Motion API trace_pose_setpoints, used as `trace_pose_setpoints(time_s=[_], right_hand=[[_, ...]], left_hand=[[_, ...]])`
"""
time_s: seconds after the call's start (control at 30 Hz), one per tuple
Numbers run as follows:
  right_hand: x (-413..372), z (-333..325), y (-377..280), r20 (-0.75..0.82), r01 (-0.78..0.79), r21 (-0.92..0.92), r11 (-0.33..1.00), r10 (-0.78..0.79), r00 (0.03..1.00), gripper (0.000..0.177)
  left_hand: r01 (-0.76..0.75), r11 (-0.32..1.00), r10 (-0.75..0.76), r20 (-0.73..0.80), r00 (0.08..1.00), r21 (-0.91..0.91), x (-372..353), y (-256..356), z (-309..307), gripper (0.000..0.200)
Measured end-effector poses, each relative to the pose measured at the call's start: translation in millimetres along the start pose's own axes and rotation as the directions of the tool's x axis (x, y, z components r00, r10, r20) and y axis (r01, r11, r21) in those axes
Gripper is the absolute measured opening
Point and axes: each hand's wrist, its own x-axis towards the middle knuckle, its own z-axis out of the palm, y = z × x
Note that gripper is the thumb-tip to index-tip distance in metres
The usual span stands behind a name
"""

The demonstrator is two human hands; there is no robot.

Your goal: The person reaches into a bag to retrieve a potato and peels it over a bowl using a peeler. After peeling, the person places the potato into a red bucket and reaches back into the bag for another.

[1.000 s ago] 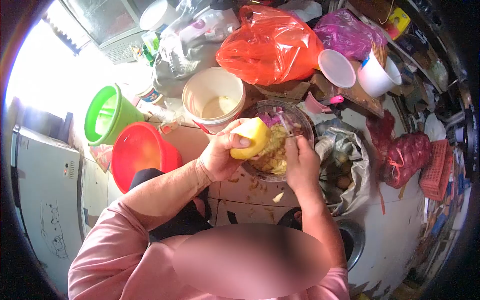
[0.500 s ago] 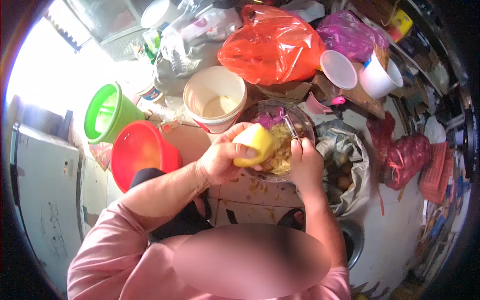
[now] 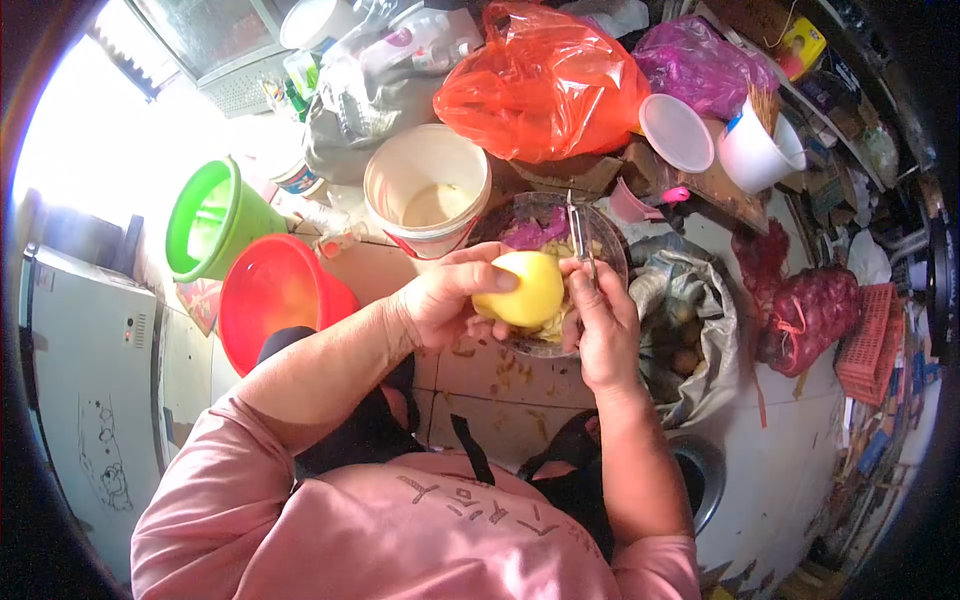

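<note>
Left hand [image 3: 438, 305]: fingers curled around yellow tuber [image 3: 535, 290]. Right hand [image 3: 610, 335]: fingers closed on peeler [image 3: 578, 236], tuber immediately left of them.

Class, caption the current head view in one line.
Left hand gripping a peeled yellow potato, right hand holding a metal peeler, above a bowl of peelings.
</note>
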Motion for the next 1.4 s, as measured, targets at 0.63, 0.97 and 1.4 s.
trace_pose_setpoints(time_s=[0.63, 0.97, 1.4], right_hand=[[-14.1, 6.7, 6.6, 0.044, 0.201, -0.483, 0.852, -0.205, 0.978, 0.025], [-20.7, 8.0, -1.8, 0.270, 0.432, -0.795, 0.426, -0.389, 0.881, 0.020], [-4.6, -4.8, 1.2, 0.034, 0.110, -0.773, 0.624, -0.133, 0.991, 0.032]], left_hand=[[-0.103, 0.994, 0.106, -0.060, 0.993, 0.047, 8.4, -5.3, 1.2, 0.048], [-0.011, 0.974, 0.057, -0.196, 0.979, 0.226, -4.0, -3.8, 17.5, 0.066], [-0.047, 0.810, 0.185, -0.178, 0.966, 0.585, -0.9, -10.8, 8.4, 0.066]])
